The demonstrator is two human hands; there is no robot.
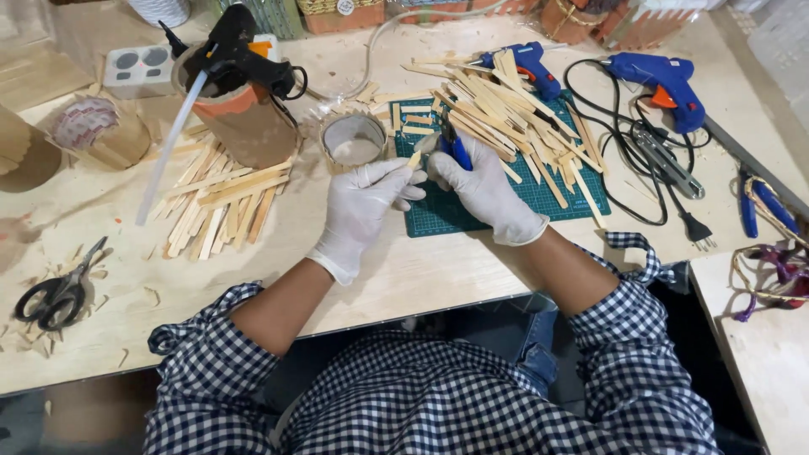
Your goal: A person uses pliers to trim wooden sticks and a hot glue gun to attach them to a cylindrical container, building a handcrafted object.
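Craft workshop: glue guns (666,84), sticks (506,114)

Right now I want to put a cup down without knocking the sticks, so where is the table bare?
Bare wood lies along the near edge of the table, below the green cutting mat, and between the scissors and the left stick pile. The mat under the gloved hands, and the cables by the blue glue gun, are crowded.

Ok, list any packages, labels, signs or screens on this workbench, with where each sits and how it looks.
Small round white tag: top edge, on a woven container, dark marks too small to tell.
Green rectangular cutting mat: under the gloved right hand, printed with a pale grid.
No packages, signs or screens show.
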